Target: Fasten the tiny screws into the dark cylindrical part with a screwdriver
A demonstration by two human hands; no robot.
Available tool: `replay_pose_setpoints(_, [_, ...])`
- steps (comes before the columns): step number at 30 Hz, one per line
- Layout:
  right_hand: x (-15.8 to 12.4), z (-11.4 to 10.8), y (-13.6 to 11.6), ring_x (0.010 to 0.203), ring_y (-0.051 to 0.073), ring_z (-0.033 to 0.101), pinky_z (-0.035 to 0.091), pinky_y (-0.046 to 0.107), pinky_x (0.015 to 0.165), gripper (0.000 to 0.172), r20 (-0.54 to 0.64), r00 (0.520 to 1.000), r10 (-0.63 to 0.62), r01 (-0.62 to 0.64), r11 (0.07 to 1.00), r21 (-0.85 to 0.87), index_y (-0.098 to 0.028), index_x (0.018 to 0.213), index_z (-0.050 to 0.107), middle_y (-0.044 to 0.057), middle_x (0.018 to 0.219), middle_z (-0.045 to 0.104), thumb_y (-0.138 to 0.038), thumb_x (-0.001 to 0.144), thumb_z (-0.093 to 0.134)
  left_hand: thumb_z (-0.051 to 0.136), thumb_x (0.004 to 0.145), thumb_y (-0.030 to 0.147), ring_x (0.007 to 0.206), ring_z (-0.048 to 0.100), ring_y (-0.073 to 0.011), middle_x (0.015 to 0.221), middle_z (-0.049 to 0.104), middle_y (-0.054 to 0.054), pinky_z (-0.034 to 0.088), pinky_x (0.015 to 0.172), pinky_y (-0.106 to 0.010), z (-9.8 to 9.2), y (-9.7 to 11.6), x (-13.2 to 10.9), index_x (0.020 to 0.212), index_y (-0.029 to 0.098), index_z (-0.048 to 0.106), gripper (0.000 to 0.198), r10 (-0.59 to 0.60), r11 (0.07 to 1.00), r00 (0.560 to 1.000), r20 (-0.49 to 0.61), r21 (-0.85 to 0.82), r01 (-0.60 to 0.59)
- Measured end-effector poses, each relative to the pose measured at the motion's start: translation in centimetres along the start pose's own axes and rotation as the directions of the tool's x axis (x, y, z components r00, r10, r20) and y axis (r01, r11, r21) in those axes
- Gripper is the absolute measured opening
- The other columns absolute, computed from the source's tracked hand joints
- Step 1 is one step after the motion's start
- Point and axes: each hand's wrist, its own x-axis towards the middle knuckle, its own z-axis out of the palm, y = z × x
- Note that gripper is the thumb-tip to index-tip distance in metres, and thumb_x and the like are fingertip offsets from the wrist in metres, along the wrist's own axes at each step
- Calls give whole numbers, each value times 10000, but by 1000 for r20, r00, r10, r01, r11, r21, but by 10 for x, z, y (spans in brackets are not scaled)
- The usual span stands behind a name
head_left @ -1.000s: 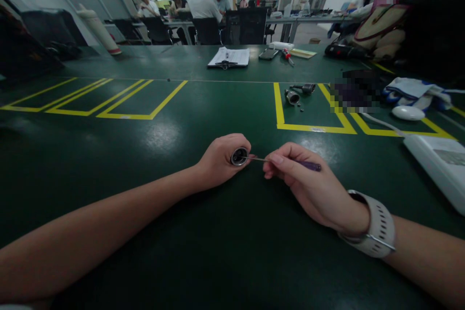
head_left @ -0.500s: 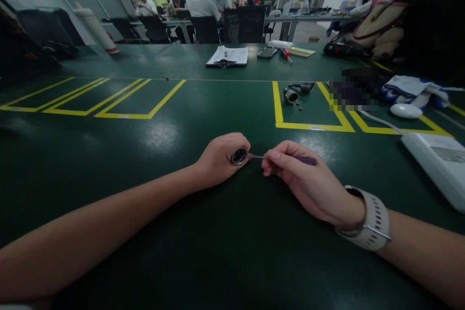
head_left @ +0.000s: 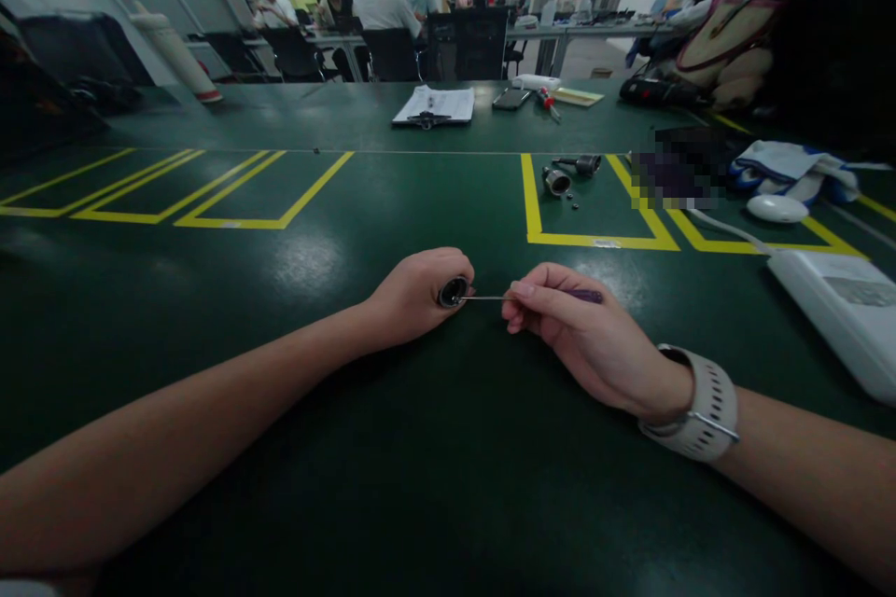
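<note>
My left hand rests on the dark green table, its fingers wrapped round a small round metal part whose open end faces right. My right hand pinches a thin screwdriver with a purple handle. Its metal shaft points left, and the tip sits inside the mouth of the metal part. A white watch is on my right wrist. Both forearms lie on the table.
Two more metal parts and tiny screws lie in a yellow-taped box. At right are a white keyboard, a white mouse and gloves. A clipboard and a phone lie further back. People sit at far desks.
Both hands, still holding the part and screwdriver, have shifted slightly left and farther away in the view. The grips are unchanged.
</note>
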Motion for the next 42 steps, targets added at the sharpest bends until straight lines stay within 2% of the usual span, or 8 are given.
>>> replay_pose_setpoints(4, [-1,-1,0,675,115,555,440,263,660,90,-16,1000,-3,3,1000,-23,-180,714,613,-7,705,620,-236,765,662,531,790,161,589,474,-103,663,499,19,364,541,-223,1,-4,0,700,162,485,101,-26,999,1000,5,26,26])
replay_pose_setpoints(9, [-3,-2,4,703,132,554,451,283,676,88,-27,989,-147,140,974,-176,-194,755,613,-3,733,611,-267,795,640,552,778,157,587,478,-101,657,498,25,358,543,-221,2,-8,-1,706,157,494,93,-47,999,998,-36,16,47])
replay_pose_setpoints(13, [-5,0,5,773,158,570,460,314,706,93,41,967,-250,242,859,-451,-202,845,621,16,821,619,-292,839,596,561,774,166,592,484,-104,658,503,25,354,537,-219,4,-8,-2,711,158,500,88,-53,999,998,-43,11,53])
replay_pose_setpoints(16, [-7,3,4,810,167,584,468,311,704,87,134,963,-235,268,772,-577,-203,891,617,26,878,631,-269,857,571,561,780,181,577,476,-105,648,501,24,343,524,-222,5,-6,-2,701,159,499,103,-47,998,998,-51,31,49])
replay_pose_setpoints(22, [-8,5,6,941,174,596,482,321,798,143,310,930,-195,342,767,-543,-235,976,608,16,1001,632,-206,839,580,563,792,214,580,473,-110,654,502,14,345,522,-226,5,-3,-2,699,160,490,130,-19,999,997,-71,39,22])
replay_pose_setpoints(29, [-10,3,4,1026,205,574,479,348,831,139,268,947,-176,291,825,-484,-252,995,603,23,1046,624,-244,868,548,558,789,235,582,469,-109,657,503,12,347,519,-224,5,-3,-2,703,165,480,136,-8,999,997,-77,33,10])
replay_pose_setpoints(35, [-13,4,3,1026,224,575,478,350,811,121,155,950,-271,311,775,-551,-246,949,628,33,1004,648,-271,873,537,564,784,238,601,485,-112,682,515,8,361,527,-223,4,-1,-2,727,163,488,121,-29,999,997,-67,43,32])
replay_pose_setpoints(42, [-9,4,1,1043,195,577,447,355,903,156,262,954,-144,261,826,-499,-242,993,633,18,1047,642,-269,883,525,558,795,256,587,475,-110,666,510,9,353,521,-225,3,0,-4,714,167,476,145,3,999,997,-81,46,1])
